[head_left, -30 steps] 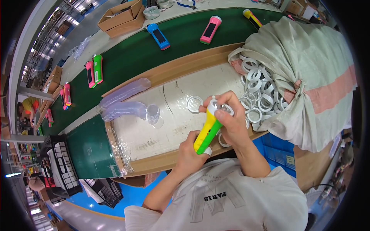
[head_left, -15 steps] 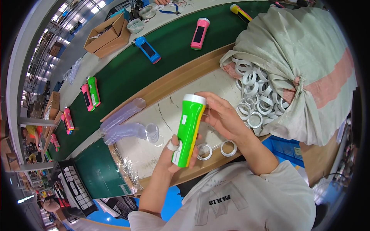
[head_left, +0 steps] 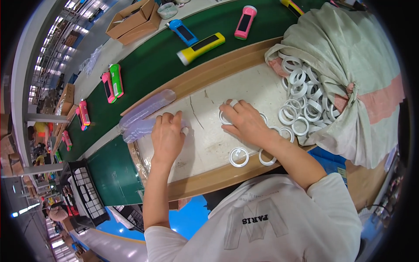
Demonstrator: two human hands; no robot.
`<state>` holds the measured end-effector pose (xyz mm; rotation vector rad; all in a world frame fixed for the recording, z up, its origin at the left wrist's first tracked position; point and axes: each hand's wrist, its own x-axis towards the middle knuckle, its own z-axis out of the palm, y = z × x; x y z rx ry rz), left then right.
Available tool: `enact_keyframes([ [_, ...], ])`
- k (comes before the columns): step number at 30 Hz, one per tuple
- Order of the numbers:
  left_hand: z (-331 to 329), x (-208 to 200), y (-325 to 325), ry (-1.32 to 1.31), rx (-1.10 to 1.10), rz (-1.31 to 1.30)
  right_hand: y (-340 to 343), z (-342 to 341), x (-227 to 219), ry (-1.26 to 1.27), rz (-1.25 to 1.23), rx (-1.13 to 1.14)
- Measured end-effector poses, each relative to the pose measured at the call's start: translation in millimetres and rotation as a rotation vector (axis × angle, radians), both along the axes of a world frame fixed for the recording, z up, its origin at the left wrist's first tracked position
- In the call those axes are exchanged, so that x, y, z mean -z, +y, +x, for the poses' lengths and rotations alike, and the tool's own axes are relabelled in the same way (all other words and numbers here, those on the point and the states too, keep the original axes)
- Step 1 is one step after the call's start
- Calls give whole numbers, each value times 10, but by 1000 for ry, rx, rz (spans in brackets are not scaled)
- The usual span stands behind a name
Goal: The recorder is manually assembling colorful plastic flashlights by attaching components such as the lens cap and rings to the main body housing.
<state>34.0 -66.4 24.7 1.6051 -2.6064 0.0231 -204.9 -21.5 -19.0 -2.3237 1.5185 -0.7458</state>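
hands [head_left: 167, 139] [head_left: 248, 123]: left at clear discs [head_left: 140, 129], right at white ring [head_left: 220, 117]

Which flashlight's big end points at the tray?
The yellow flashlight beside the blue flashlight: its white head points toward the cardboard tray; the blue and nearby pink flashlight point theirs away.

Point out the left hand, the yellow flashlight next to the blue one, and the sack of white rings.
Left hand [head_left: 168, 137], head view: back of the hand.
Yellow flashlight [head_left: 203, 48], head view: middle of its body.
Sack [head_left: 354, 61], head view: pale fabric of its upper side.
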Motion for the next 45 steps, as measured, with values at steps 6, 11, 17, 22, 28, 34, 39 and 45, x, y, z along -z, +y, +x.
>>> enact_keyframes([
  [6, 191, 104, 51, 100, -11, -56, 43, 62, -81, -205, -42, -15],
  [11, -45, -141, 109, 703, 12, 153, 83, 61, -79, -324, -74, 37],
  [17, -660, -190, 44, 809, 279, 108, 22, 25, -210, -542, 24, 36],
  [22, -827, -73, -697, 800, 231, 123, -73, -143, -226, -693, 67, 115],
  [28, -1309, 389, -2311, 195, -38, -132, -145, -226, -264, -697, 61, 131],
  [34, -1090, 466, -2666, 362, -126, 29, -159, -194, -217, -768, 61, 135],
  [39, -716, -44, -1859, 1104, -43, 389, -118, -262, -243, -800, 78, 139],
  [45, -71, -785, -372, 1296, 37, 571, -122, -211, -255, -837, 108, 216],
])
